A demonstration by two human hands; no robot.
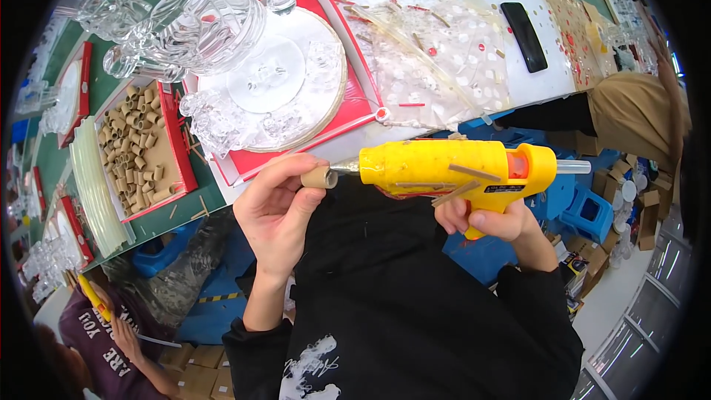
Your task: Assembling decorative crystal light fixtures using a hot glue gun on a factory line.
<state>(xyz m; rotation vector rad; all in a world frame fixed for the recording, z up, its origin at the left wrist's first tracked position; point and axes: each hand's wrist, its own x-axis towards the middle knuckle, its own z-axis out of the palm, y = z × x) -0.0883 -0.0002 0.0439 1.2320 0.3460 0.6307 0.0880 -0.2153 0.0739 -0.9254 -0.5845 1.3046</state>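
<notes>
Between the thumb and fingers of my left hand (274, 211) is a short brown cardboard tube (314, 178), its open end facing right. My right hand (492, 222) grips the handle of a yellow hot glue gun (437, 167). The gun's metal nozzle points left and meets the tube or lies just beside it; I cannot tell which. A clear glue stick (573, 167) sticks out of the gun's back end. Brown strips cling to the gun's side. Beyond my left hand, a round white disc (326, 59) with clear glassy pieces lies in a red and white box lid (359, 104).
A box of short cardboard tubes (141, 141) and a bundle of glue sticks (96, 185) lie at the left. Clear glass-like vessels (178, 15) stand at the upper left. A black phone (523, 37) rests on the white board. At the lower left, another person (111, 333) holds a yellow glue gun.
</notes>
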